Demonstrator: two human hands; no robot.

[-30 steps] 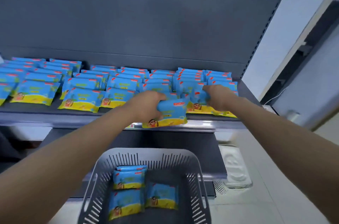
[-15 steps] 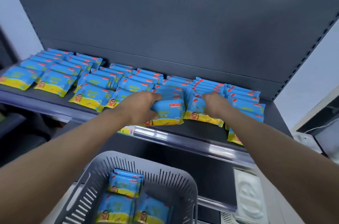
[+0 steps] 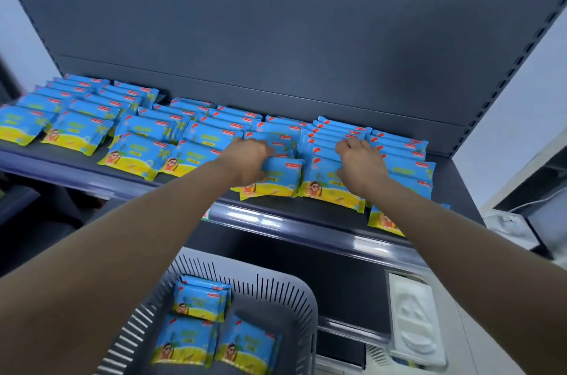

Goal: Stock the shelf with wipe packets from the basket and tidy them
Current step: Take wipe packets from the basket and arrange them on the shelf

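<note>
Packet (image 3: 283, 173) clenched in my left hand (image 3: 248, 161); just right of it, my right hand (image 3: 360, 164) curls onto the neighbouring stack (image 3: 328, 190); basket (image 3: 311, 313) below both.

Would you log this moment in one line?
left hand grips blue-and-yellow wipe packet; right hand holds neighbouring packet stack; grey plastic basket part-filled

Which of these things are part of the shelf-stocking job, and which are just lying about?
Part of the job: blue-and-yellow plastic wipe packets on the dark grey metal shelf; more packets in the grey slotted plastic basket; left hand gripping one packet; right hand holding the neighbouring row.
Just lying about: white moulded plastic tray lower right.
</note>
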